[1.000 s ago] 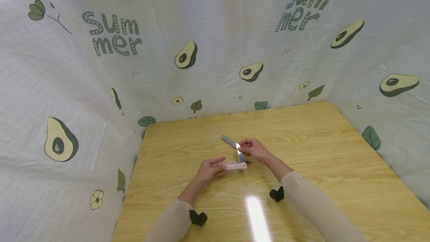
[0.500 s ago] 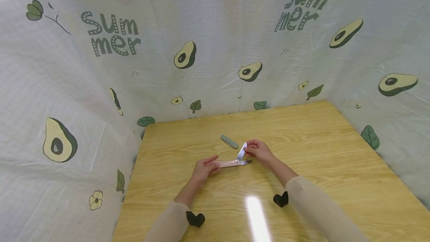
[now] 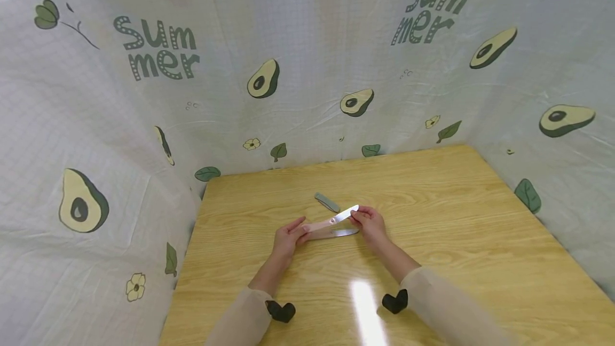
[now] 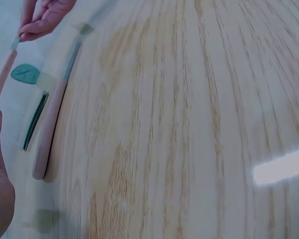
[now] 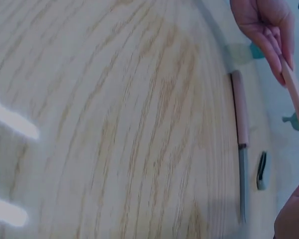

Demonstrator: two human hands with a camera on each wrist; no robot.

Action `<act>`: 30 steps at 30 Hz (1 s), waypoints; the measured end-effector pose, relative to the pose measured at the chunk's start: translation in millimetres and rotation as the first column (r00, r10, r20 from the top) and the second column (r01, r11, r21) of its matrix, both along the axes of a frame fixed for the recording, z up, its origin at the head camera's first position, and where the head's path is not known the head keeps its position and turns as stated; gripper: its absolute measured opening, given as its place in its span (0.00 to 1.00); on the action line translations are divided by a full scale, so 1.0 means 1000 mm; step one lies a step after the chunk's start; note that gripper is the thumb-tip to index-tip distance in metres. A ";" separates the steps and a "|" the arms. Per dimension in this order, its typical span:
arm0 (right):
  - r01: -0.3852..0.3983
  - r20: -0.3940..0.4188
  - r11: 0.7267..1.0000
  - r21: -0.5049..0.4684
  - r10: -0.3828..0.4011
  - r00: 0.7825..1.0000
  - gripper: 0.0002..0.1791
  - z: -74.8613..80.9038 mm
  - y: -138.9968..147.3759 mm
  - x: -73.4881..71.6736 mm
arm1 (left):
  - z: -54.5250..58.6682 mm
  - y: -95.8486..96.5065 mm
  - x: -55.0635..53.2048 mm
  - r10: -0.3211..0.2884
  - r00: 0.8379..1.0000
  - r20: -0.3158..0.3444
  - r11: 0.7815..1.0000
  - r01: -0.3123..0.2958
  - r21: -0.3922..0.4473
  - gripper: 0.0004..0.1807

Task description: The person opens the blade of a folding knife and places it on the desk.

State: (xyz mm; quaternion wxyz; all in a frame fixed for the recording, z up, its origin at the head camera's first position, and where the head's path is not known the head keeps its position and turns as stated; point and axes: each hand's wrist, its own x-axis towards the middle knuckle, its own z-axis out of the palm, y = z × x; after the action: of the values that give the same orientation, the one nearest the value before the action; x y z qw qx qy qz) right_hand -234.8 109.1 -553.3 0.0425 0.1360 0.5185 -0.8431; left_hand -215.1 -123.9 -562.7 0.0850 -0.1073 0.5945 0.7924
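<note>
A pink-handled folding knife (image 3: pixel 319 225) is held up between both hands, its blade swung out in line with the handle. My left hand (image 3: pixel 287 240) pinches the rear end of that handle between thumb and fingers. At the other end, my right hand (image 3: pixel 372 223) pinches the shiny blade (image 3: pixel 345 214) near its tip. Below it on the table lies a second pink-handled knife (image 4: pixel 52 119), also unfolded, its blade (image 3: pixel 345 233) toward the right. In the right wrist view the held knife's handle (image 5: pixel 295 97) runs down from the left hand's fingertips.
Behind the knives, a grey-green folded pocketknife (image 3: pixel 327 202) lies on the wooden table (image 3: pixel 432 228). A white curtain (image 3: pixel 307 31) printed with avocados hangs along the back and both sides. A bright light reflection (image 3: pixel 367 308) falls on the front of the tabletop.
The held knife's blade has swung from a steep angle to nearly straight with the handle. My left hand has moved slightly left, and my right hand has shifted right with the blade.
</note>
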 end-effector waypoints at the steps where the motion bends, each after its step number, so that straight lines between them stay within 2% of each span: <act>1: 0.023 0.009 1.000 -0.006 -0.023 1.000 0.09 0.001 -0.002 0.002 | 0.000 0.000 0.000 0.011 1.000 -0.001 1.000 -0.011 0.008 0.26; 6: 0.112 0.036 0.991 -0.066 -0.110 0.993 0.09 0.000 -0.010 0.010 | -0.001 0.001 -0.002 0.040 0.999 -0.003 0.999 -0.040 0.027 0.25; 10: 0.118 0.005 0.985 -0.126 -0.118 0.993 0.09 -0.003 -0.012 0.011 | -0.001 -0.003 -0.001 0.018 1.000 -0.009 0.999 -0.018 0.031 0.25; 16: -0.007 -0.058 0.989 -0.147 -0.001 0.998 0.15 -0.006 -0.001 0.009 | 0.003 -0.009 -0.001 -0.031 0.999 -0.024 1.000 0.031 0.004 0.26; 20: -0.083 -0.094 0.991 -0.109 0.073 0.993 0.19 -0.007 0.006 0.005 | 0.002 -0.011 -0.002 -0.050 0.998 -0.030 0.999 0.049 -0.010 0.26; 25: -0.154 -0.074 0.987 -0.033 0.151 0.986 0.22 -0.010 0.015 -0.001 | 0.001 -0.014 -0.003 -0.070 0.997 -0.030 0.997 0.069 -0.032 0.26; 28: -0.197 -0.059 0.980 0.031 0.198 0.978 0.27 -0.011 0.019 -0.004 | 0.001 -0.014 -0.005 -0.052 0.998 -0.032 0.997 0.050 -0.056 0.27; 30: -0.203 -0.046 0.976 0.072 0.207 0.977 0.27 -0.012 0.021 -0.006 | 0.000 -0.012 -0.007 -0.017 0.999 -0.037 0.997 0.014 -0.081 0.27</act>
State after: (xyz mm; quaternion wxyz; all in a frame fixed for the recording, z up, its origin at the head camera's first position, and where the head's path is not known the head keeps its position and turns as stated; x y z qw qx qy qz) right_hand -240.9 130.0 -565.0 0.1110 0.0606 0.5585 -0.8198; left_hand -222.6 -136.3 -562.4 0.0754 -0.0910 0.6284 0.7689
